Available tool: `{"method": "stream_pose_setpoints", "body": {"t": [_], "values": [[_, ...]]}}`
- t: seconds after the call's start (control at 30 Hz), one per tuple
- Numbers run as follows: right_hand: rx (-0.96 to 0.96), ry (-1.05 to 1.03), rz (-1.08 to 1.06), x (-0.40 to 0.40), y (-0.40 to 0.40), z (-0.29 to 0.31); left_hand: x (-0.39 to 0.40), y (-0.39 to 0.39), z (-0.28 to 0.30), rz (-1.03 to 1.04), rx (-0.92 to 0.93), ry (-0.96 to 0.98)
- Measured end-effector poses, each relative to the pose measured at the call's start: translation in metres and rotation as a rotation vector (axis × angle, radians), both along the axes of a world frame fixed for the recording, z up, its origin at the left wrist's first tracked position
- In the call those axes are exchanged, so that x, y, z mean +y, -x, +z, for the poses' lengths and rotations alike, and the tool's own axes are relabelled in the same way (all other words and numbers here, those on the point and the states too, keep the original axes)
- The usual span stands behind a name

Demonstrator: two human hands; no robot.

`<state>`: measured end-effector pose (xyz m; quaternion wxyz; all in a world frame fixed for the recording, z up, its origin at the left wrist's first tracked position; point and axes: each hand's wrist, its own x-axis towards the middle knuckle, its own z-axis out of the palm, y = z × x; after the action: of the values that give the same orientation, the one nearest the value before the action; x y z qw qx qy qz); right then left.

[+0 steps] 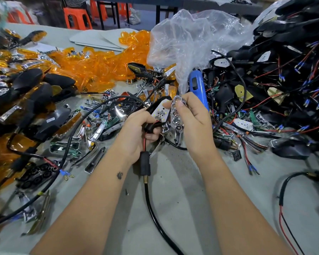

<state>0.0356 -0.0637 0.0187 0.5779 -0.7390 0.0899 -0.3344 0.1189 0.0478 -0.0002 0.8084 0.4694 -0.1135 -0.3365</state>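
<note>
The left grip [136, 129] is clamped round the neck of a black lamp [159, 111]. Its fingers curl over the lower end, where red and black wires come out. The lamp's open face, with a white board inside, stands above the left grip's knuckles and tilts toward the right grip [193, 122].

The right grip pinches a chrome reflector [175, 115] near its top, thumb in front and fingers behind. The reflector hangs down from the pinch, on the inner side of the right grip and just beside the lamp's board. Whether the two parts touch cannot be told. Both are held above the desk [182, 190], between the two grips.

Below the left grip a black stem [145, 163] hangs from the lamp. A black cable [155, 214] runs from the stem toward the person, between the forearms. A small screw [127, 192] lies on the desk just left of the cable.

Right behind the right grip a blue tool [198, 87] stands on end, under a clear bag [191, 43]. Beyond and left of the left grip lies a heap of orange lenses [99, 69], with loose chrome parts [96, 126] nearer to it. Right of the right grip rises a pile of black shells [284, 43] tangled with red and black wires.
</note>
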Motion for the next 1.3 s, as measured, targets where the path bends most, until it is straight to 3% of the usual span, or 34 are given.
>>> {"method": "stream_pose_setpoints", "body": {"t": [0.3,0.43,0.53,0.77,0.9,1.3], "values": [[-0.049,-0.055,-0.060,-0.002,0.000,0.000,0.005,-0.002,0.001,-0.081,-0.082,-0.138],[-0.049,-0.128,-0.042,-0.002,-0.001,0.002,0.001,0.003,0.001,-0.012,-0.167,-0.193],[-0.075,-0.255,-0.032,-0.004,-0.001,0.004,-0.001,0.004,0.000,0.032,-0.190,-0.198],[-0.062,-0.320,-0.044,-0.009,-0.004,0.005,-0.001,0.006,0.002,0.029,-0.163,-0.185],[0.016,-0.265,-0.056,-0.009,-0.007,-0.001,0.000,0.008,0.007,-0.030,-0.099,-0.234],[0.055,-0.095,-0.155,-0.008,-0.008,-0.003,0.000,0.009,0.009,-0.091,-0.149,-0.199]]}}
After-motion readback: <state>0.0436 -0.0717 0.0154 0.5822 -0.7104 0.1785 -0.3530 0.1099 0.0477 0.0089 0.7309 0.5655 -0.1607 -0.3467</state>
